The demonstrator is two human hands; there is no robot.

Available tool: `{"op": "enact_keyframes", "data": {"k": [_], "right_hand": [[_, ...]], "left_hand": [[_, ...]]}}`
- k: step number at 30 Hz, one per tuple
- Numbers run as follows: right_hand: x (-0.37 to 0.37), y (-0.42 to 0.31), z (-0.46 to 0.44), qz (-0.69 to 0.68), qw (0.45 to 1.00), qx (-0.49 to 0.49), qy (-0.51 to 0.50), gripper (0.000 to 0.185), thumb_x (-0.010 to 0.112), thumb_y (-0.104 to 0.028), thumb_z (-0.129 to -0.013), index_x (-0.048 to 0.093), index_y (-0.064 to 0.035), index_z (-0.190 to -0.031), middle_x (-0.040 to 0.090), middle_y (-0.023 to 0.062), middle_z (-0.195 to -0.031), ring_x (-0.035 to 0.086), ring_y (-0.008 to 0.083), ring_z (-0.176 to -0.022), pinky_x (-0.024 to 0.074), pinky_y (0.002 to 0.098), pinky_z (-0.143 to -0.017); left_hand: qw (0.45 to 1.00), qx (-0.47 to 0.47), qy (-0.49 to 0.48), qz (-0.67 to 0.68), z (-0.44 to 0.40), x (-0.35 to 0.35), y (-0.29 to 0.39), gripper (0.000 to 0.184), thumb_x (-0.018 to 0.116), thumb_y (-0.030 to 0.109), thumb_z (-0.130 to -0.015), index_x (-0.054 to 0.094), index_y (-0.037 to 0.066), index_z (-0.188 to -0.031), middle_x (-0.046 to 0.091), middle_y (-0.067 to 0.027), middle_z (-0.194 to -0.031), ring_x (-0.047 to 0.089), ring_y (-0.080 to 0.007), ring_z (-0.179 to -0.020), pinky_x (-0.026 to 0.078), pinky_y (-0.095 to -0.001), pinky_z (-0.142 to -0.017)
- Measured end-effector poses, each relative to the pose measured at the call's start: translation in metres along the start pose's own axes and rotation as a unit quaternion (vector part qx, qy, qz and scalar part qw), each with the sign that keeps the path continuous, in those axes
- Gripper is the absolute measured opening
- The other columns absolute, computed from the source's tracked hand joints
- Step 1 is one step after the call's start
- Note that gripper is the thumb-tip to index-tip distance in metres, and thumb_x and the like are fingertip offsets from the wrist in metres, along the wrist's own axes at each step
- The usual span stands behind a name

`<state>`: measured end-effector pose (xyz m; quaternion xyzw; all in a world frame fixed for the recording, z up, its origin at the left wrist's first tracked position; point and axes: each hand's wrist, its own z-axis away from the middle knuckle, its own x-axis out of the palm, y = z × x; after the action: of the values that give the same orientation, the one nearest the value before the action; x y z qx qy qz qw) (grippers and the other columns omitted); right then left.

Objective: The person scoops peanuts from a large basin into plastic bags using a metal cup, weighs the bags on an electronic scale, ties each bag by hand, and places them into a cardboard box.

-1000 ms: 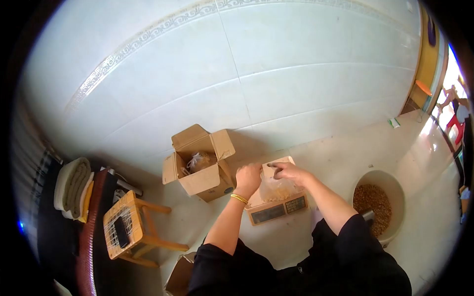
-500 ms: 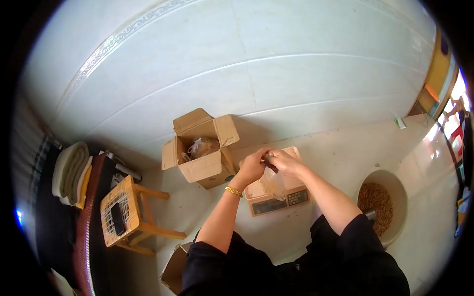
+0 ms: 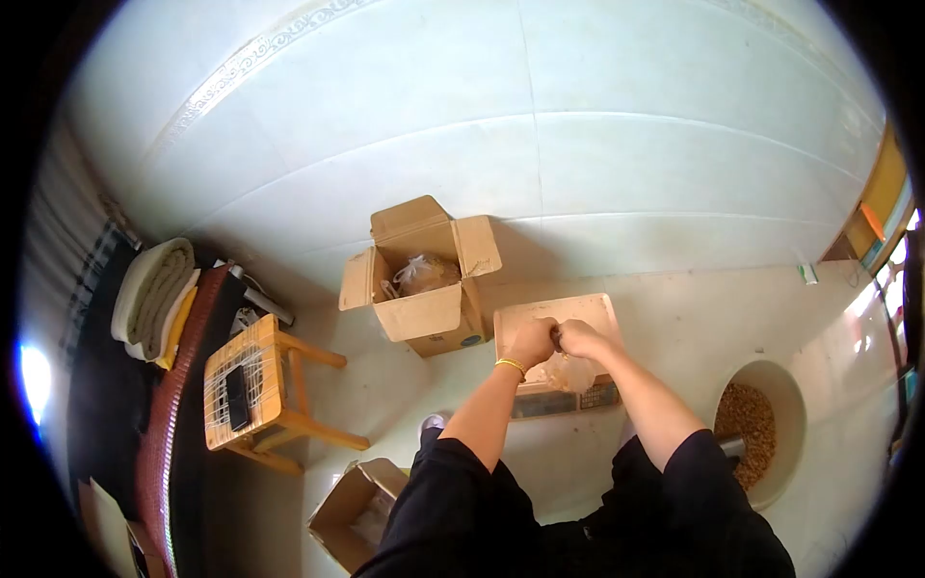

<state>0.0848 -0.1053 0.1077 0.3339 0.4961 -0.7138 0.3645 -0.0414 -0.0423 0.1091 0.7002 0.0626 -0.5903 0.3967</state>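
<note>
You have bright light on the wall point(image 3: 395, 116), with overexposed glare at the left edge and on the far right floor point(image 3: 694, 328). Right of the box point(image 3: 418, 314) lies a soft shadow. Fine detail between your left hand point(image 3: 533, 342) and right hand point(image 3: 583, 339) is blurred. Wall lines curve; corners are black.

Underfoot: glossy cream-white floor point(image 3: 674, 323)
Far edge: open brown cardboard box point(image 3: 429, 318) with spread flaps; small green-and-white packet point(image 3: 807, 275), well apart to its right
Middle: flat rectangular scale point(image 3: 578, 308) with pinkish top
Left: light wooden stool point(image 3: 276, 385), upright on its legs
Lower left: second open cardboard box point(image 3: 337, 511), brown
Right: deep round off-white tub point(image 3: 787, 438), upright
</note>
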Motion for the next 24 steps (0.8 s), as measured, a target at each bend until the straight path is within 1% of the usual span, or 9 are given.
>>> {"op": "enact_keyframes", "data": {"k": [3, 4, 5, 6, 9, 15, 19, 22, 24], "right_hand": [[0.005, 0.023, -0.008, -0.091, 0.995, 0.03, 0.001, 0.024, 0.048, -0.015, -0.086, 0.062, 0.0016, -0.077, 0.062, 0.0139, -0.072, 0.059, 0.0225, -0.064, 0.0459, 0.034, -0.062], [0.005, 0.03, -0.01, -0.173, 0.983, 0.062, -0.008, 0.027, 0.047, -0.019, -0.087, 0.064, 0.0009, -0.081, 0.064, 0.0156, -0.077, 0.061, 0.024, -0.069, 0.0473, 0.0353, -0.065], [0.004, 0.034, -0.011, -0.252, 0.963, 0.091, -0.016, 0.031, 0.046, -0.023, -0.087, 0.066, 0.0001, -0.085, 0.065, 0.0172, -0.082, 0.064, 0.0254, -0.074, 0.0487, 0.0365, -0.069], [-0.001, 0.029, -0.006, -0.293, 0.953, 0.073, -0.006, 0.027, 0.044, -0.014, -0.088, 0.061, 0.0023, -0.074, 0.061, 0.0113, -0.071, 0.056, 0.0178, -0.06, 0.0447, 0.0317, -0.059], [-0.011, 0.023, -0.004, -0.238, 0.968, 0.084, -0.005, 0.027, 0.046, -0.019, -0.086, 0.064, 0.0004, -0.08, 0.064, 0.0169, -0.077, 0.063, 0.0249, -0.07, 0.0482, 0.0367, -0.066], [-0.028, 0.01, 0.005, -0.082, 0.993, 0.025, 0.077, 0.025, 0.045, -0.017, -0.087, 0.06, -0.0006, -0.077, 0.062, 0.0158, -0.071, 0.059, 0.0233, -0.064, 0.0445, 0.0347, -0.062], [-0.017, 0.02, -0.006, -0.138, 0.987, -0.003, 0.077, 0.029, 0.042, -0.02, -0.09, 0.059, -0.0003, -0.077, 0.062, 0.0126, -0.069, 0.059, 0.0218, -0.064, 0.0448, 0.0339, -0.062], [-0.009, 0.018, -0.006, -0.309, 0.948, 0.022, 0.069, 0.02, 0.046, -0.013, -0.084, 0.06, -0.0008, -0.077, 0.063, 0.0159, -0.071, 0.063, 0.0233, -0.067, 0.0471, 0.0387, -0.065], [-0.001, 0.017, -0.005, -0.468, 0.867, 0.129, 0.112, 0.024, 0.044, -0.014, -0.087, 0.06, 0.0, -0.075, 0.063, 0.0127, -0.068, 0.062, 0.0191, -0.063, 0.0468, 0.0355, -0.061]], "left_hand": [[0.988, 0.053, -0.054, 0.138, -0.018, 0.016, -0.02, 0.019, 0.06, 0.026, -0.078, 0.068, 0.015, -0.091, 0.068, -0.0043, -0.082, 0.063, -0.0227, -0.079, 0.03, -0.0361, -0.089], [0.988, -0.005, -0.098, 0.116, -0.005, -0.016, 0.009, 0.018, 0.062, 0.025, -0.076, 0.068, 0.013, -0.087, 0.068, -0.0051, -0.079, 0.063, -0.0227, -0.077, 0.04, -0.0308, -0.076], [0.988, -0.003, -0.103, 0.118, -0.005, -0.019, 0.013, 0.018, 0.062, 0.025, -0.076, 0.068, 0.013, -0.087, 0.068, -0.0051, -0.079, 0.063, -0.0227, -0.077, 0.04, -0.0308, -0.076], [0.993, 0.005, -0.068, 0.101, -0.006, -0.02, 0.014, 0.016, 0.062, 0.024, -0.076, 0.069, 0.012, -0.085, 0.068, -0.0058, -0.078, 0.062, -0.0223, -0.076, 0.041, -0.0307, -0.073], [0.995, 0.03, -0.008, 0.098, -0.013, -0.009, 0.006, 0.013, 0.06, 0.02, -0.077, 0.069, 0.012, -0.08, 0.067, -0.0072, -0.075, 0.062, -0.0223, -0.072, 0.045, -0.0324, -0.068], [0.995, 0.037, 0.059, 0.075, -0.018, -0.017, 0.014, 0.014, 0.057, 0.019, -0.075, 0.069, 0.013, -0.078, 0.066, -0.0086, -0.072, 0.062, -0.0252, -0.066, 0.048, -0.0376, -0.064], [0.997, -0.008, 0.064, 0.052, -0.015, -0.023, 0.016, 0.016, 0.058, 0.019, -0.074, 0.067, 0.007, -0.076, 0.065, -0.0145, -0.073, 0.063, -0.0297, -0.07, 0.049, -0.0393, -0.067], [0.999, -0.011, 0.032, 0.011, -0.016, -0.012, 0.002, 0.018, 0.059, 0.018, -0.074, 0.066, 0.001, -0.078, 0.064, -0.0202, -0.077, 0.063, -0.0341, -0.073, 0.05, -0.041, -0.069], [1.0, -0.013, 0.006, -0.026, -0.019, -0.001, -0.013, 0.02, 0.06, 0.019, -0.075, 0.067, 0.001, -0.08, 0.064, -0.0209, -0.079, 0.063, -0.0341, -0.074, 0.05, -0.0406, -0.07]]}}
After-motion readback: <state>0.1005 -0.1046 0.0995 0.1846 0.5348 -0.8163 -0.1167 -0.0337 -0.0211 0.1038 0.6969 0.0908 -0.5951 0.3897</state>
